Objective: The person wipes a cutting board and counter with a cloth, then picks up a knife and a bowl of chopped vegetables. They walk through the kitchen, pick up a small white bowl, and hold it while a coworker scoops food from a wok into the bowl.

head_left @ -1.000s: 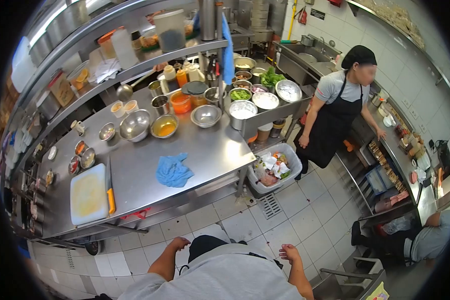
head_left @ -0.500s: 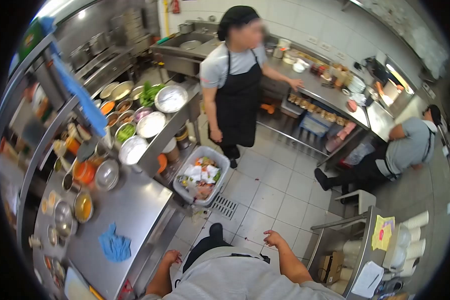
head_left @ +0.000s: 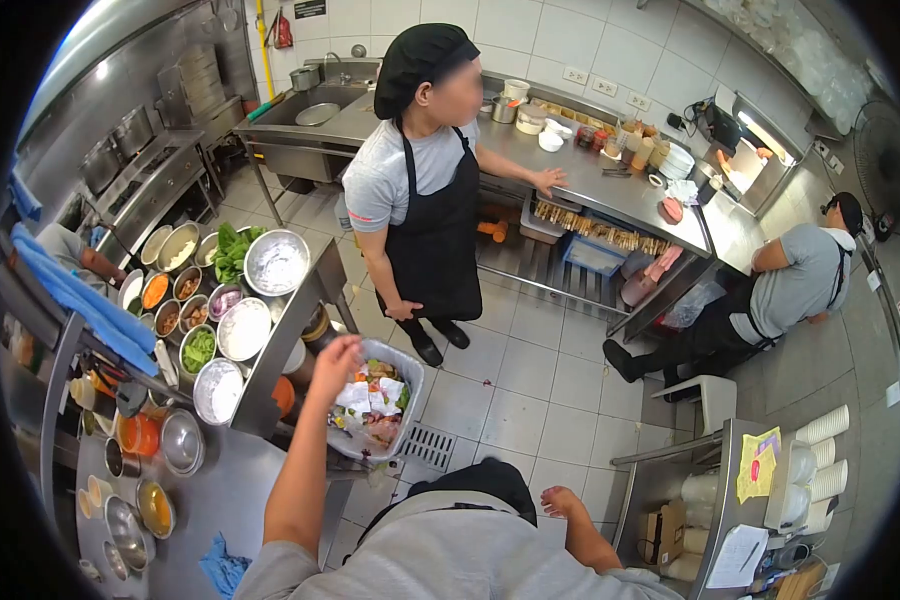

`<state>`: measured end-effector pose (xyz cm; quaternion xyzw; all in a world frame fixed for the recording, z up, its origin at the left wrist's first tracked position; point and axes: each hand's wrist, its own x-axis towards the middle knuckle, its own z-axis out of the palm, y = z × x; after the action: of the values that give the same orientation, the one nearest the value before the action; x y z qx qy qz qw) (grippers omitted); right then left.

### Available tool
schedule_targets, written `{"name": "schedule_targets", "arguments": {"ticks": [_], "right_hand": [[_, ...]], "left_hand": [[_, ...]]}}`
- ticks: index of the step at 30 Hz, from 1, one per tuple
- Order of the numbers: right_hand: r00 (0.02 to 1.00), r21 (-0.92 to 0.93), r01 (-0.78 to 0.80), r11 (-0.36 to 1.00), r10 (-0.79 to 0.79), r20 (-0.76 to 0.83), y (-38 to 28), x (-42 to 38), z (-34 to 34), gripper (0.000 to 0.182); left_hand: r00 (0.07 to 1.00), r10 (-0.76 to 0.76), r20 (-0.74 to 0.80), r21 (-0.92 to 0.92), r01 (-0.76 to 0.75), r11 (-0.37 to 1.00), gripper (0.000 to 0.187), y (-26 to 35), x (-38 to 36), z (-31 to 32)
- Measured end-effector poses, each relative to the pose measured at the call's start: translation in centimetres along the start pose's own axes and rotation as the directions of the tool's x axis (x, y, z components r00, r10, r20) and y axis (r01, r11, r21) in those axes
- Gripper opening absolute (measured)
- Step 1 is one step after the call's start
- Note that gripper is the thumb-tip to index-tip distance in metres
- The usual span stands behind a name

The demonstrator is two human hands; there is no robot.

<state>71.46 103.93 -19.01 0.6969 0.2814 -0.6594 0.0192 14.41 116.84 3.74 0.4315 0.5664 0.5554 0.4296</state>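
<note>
My left hand [head_left: 337, 366] is raised over the near rim of the grey waste bin [head_left: 416, 385], beside the steel shelf edge. Its fingers are loosely bent, and I see nothing in them. In the bin lie food scraps and crumpled white paper [head_left: 382, 397]. Low at my right side hangs my right hand [head_left: 562, 502], fingers apart and without anything in it, above the tiled floor [head_left: 530, 445]. Left of my raised hand stand a bowl of white food [head_left: 244, 330], a bowl of chopped greens [head_left: 199, 348] and other filled bowls.
A co-worker in a black apron [head_left: 432, 240] stands ahead, one hand on the steel counter [head_left: 595, 180]. Another person [head_left: 805, 275] is at the right. A blue cloth [head_left: 224, 566] lies on the left worktable [head_left: 240, 480]. Stacked cups [head_left: 822, 425] stand on the right shelf.
My left hand has risen from low at my side to above the bin. My view has shifted forward. My right hand stays low. The co-worker still touches the counter.
</note>
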Motion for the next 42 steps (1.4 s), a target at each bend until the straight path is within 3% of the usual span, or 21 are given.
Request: {"name": "schedule_targets", "arguments": {"ticks": [5,10,11,12,13,14,16,20,25,35,42], "right_hand": [[0.997,0.019,0.067,0.998,-0.066,-0.024,-5.1,3.9,-3.6,0.023],[0.983,0.015,0.184,0.983,-0.183,-0.032,-13.0,5.6,-10.3,0.028],[0.977,0.024,0.208,0.978,-0.206,-0.047,-14.5,5.6,-12.1,0.03],[0.971,0.036,0.234,0.971,-0.232,-0.067,-15.9,5.5,-14.1,0.031],[0.973,0.042,0.224,0.974,-0.221,-0.063,-16.9,5.5,-16.1,0.033],[0.972,0.04,0.228,0.973,-0.225,-0.069,-17.7,5.5,-18.1,0.033],[0.985,0.05,0.169,0.984,-0.167,-0.044,-19.2,6.2,-22.1,0.035],[0.996,-0.028,0.087,0.996,-0.086,0.032,-23.0,8.7,-27.4,0.035],[0.966,-0.044,0.247,0.968,-0.243,0.089,-29.9,11.6,-25.7,0.036],[0.923,-0.106,0.221,0.97,-0.173,0.343,-40.2,13.1,-16.6,0.033],[0.92,-0.222,0.281,0.934,-0.196,0.34,-52.1,15.3,-10.8,0.037]], "left_hand": [[0.998,-0.042,-0.043,-0.102,0.037,0.994,0.023,3.2,6.7,2.4],[0.96,-0.27,-0.071,-0.169,0.255,0.952,0.019,-4.1,9.1,7.2],[0.949,-0.314,0.015,-0.32,0.303,0.898,0.018,-8.3,9.6,7.6],[0.891,-0.454,-0.014,-0.237,0.438,0.867,0.019,-7.6,9.0,9.8],[0.9,-0.434,0.028,-0.299,0.422,0.856,0.021,-10.9,9.3,10.8],[0.857,-0.515,0.013,-0.249,0.502,0.828,0.021,-11.0,9.1,12.4],[0.854,-0.52,0.003,-0.152,0.515,0.844,0.022,-10.4,9.0,14.9],[0.854,-0.52,-0.026,-0.144,0.512,0.847,0.024,-10.6,9.5,16.9],[0.809,-0.581,-0.09,-0.176,0.562,0.809,0.024,-10.8,11.0,17.5],[0.743,-0.646,-0.175,-0.261,0.598,0.758,0.022,-13.6,12.6,15.5],[0.676,-0.719,-0.162,-0.285,0.666,0.69,0.027,-20.3,18.0,11.7]]}}
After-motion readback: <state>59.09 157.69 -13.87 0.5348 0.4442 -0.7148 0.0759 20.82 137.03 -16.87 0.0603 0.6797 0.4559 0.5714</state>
